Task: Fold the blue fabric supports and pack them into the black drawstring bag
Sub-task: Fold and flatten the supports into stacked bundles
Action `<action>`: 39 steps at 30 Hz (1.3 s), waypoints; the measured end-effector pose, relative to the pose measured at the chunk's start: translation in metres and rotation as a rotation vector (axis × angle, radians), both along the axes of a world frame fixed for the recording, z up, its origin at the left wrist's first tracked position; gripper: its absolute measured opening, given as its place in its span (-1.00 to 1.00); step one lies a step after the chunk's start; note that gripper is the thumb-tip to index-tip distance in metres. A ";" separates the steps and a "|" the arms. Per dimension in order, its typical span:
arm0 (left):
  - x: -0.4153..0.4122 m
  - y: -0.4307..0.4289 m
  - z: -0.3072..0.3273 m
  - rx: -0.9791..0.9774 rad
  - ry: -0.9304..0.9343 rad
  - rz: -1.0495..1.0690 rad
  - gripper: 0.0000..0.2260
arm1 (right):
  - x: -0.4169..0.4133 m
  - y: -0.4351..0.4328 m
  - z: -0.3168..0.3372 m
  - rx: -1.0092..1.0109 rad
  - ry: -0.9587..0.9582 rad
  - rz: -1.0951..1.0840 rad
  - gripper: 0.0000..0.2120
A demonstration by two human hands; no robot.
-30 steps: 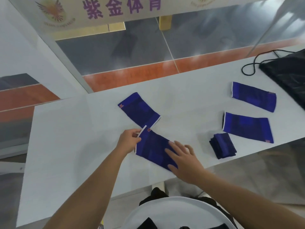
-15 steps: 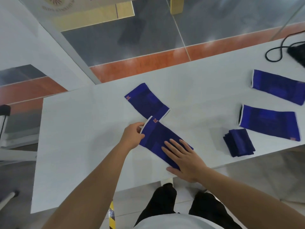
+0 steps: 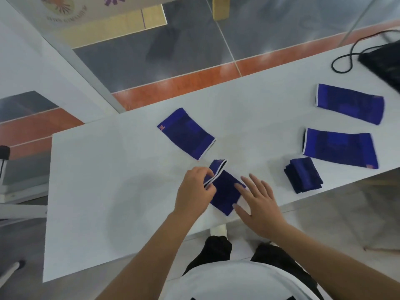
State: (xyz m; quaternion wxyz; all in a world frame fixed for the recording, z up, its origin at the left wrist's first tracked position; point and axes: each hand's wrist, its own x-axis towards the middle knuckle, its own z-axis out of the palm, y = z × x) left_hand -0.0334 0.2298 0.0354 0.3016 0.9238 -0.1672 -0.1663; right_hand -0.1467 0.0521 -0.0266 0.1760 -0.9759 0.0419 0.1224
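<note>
My left hand [image 3: 195, 189] pinches the white-trimmed end of a blue fabric support [image 3: 225, 191] and holds it lifted and folded back over the rest. My right hand [image 3: 257, 202] lies flat, fingers spread, against the support's near right edge. Another flat support [image 3: 186, 133] lies just beyond. Two more flat supports [image 3: 339, 148] [image 3: 349, 103] lie at the right. A folded support [image 3: 303, 175] sits near the front edge. The black drawstring bag [image 3: 385, 63] lies at the far right corner, cut off by the frame.
Everything rests on a white table [image 3: 108, 180] whose front edge runs just under my hands. The bag's black cord [image 3: 344, 59] loops on the tabletop. Beyond the far edge is grey and orange floor.
My left hand has lifted the support's white-trimmed end and folded it back toward my right hand. The right hand slid to the support's near right edge. The camera tilted further down.
</note>
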 end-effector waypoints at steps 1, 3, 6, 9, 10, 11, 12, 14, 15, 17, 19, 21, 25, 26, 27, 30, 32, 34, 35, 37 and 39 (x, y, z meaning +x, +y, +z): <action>-0.008 -0.003 -0.004 -0.001 -0.040 -0.022 -0.78 | -0.012 -0.006 -0.003 -0.002 0.027 -0.019 -0.35; -0.021 -0.009 -0.015 -0.017 -0.100 -0.081 -0.84 | -0.032 -0.013 -0.009 -0.010 0.092 -0.012 -0.34; -0.038 -0.016 -0.038 -0.030 -0.119 -0.132 -0.85 | -0.041 -0.012 -0.016 -0.023 0.140 -0.005 -0.34; -0.051 -0.021 -0.056 -0.037 -0.122 -0.139 -0.84 | -0.039 -0.008 -0.016 -0.011 0.142 -0.037 -0.33; -0.054 -0.023 -0.060 -0.039 -0.127 -0.133 -0.85 | -0.039 -0.008 -0.016 -0.013 0.147 -0.038 -0.35; -0.056 -0.025 -0.064 -0.038 -0.133 -0.127 -0.86 | -0.039 -0.008 -0.017 -0.013 0.148 -0.040 -0.36; -0.058 -0.028 -0.067 -0.036 -0.137 -0.124 -0.88 | -0.039 -0.008 -0.017 -0.013 0.136 -0.045 -0.36; -0.064 -0.032 -0.076 -0.027 -0.123 -0.128 -0.90 | -0.039 -0.009 -0.017 -0.007 0.120 -0.051 -0.36; -0.067 -0.033 -0.080 -0.019 -0.116 -0.136 -0.91 | -0.038 -0.010 -0.017 -0.002 0.121 -0.049 -0.36; -0.072 -0.032 -0.089 0.002 -0.112 -0.157 -0.90 | -0.038 -0.011 -0.017 0.007 0.123 -0.044 -0.39; -0.073 -0.029 -0.095 0.031 -0.112 -0.198 -0.87 | -0.038 -0.013 -0.016 0.018 0.125 -0.038 -0.42; -0.073 -0.027 -0.095 0.044 -0.076 -0.234 -0.85 | -0.038 -0.016 -0.014 0.048 0.123 -0.032 -0.40; -0.061 -0.024 -0.082 -0.052 -0.099 -0.162 -0.80 | -0.037 -0.017 -0.006 0.126 0.025 -0.123 -0.46; -0.054 -0.024 -0.080 -0.047 -0.168 -0.159 -0.75 | -0.037 -0.016 -0.005 0.113 -0.020 -0.117 -0.47; -0.047 -0.025 -0.079 -0.011 -0.233 -0.175 -0.69 | -0.035 -0.014 -0.004 0.080 -0.054 -0.083 -0.46; -0.025 -0.030 -0.085 0.245 -0.263 -0.304 -0.49 | -0.024 -0.009 -0.002 -0.033 -0.036 0.044 -0.41; -0.019 -0.030 -0.094 0.396 -0.201 -0.392 -0.41 | -0.017 -0.009 -0.004 -0.090 0.033 0.089 -0.39; -0.018 -0.027 -0.102 0.451 -0.165 -0.440 -0.37 | -0.013 -0.010 -0.009 -0.139 0.076 0.114 -0.42; -0.019 -0.026 -0.103 0.454 -0.165 -0.444 -0.36 | -0.012 -0.011 -0.010 -0.158 0.084 0.119 -0.44; -0.020 -0.025 -0.105 0.448 -0.189 -0.432 -0.32 | -0.012 -0.012 -0.013 -0.187 0.085 0.109 -0.47; -0.021 -0.025 -0.106 0.437 -0.202 -0.420 -0.29 | -0.010 -0.012 -0.013 -0.191 0.088 0.101 -0.48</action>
